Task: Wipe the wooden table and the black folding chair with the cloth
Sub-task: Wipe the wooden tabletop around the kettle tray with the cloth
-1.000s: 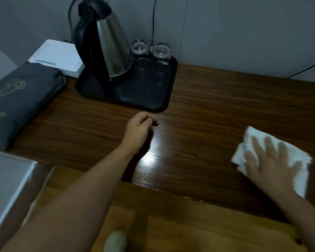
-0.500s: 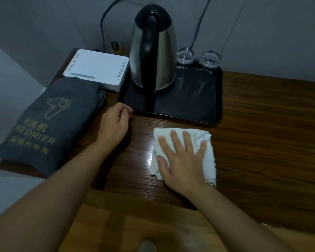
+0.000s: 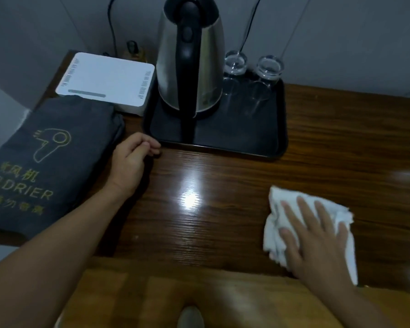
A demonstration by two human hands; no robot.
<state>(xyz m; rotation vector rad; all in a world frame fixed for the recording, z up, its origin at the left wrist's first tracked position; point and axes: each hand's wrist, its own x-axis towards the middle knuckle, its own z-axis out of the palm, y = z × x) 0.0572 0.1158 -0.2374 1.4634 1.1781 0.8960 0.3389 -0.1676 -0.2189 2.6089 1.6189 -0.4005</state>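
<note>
- Left hand [image 3: 133,159]: loosely curled, empty, resting on the wooden table [image 3: 223,221] beside the black tray [image 3: 234,131].
- Cloth [image 3: 272,209], near right on the tabletop: likely soft, light, prone to bunching; best driven under a flat palm.
- Right hand [image 3: 317,237]: fingers spread, pressing the cloth down.

The dark wooden surface [image 3: 223,228] is gleaming glossy, its grain catching glare. The white cloth [image 3: 278,209] is looking soft and nubbly. The kettle [image 3: 210,74] is shining as polished metal, with a black plastic handle [image 3: 187,67]. The black tray [image 3: 234,138] is showing a smooth sheen, and the grey fabric bag [image 3: 57,166] is looking matt.
</note>
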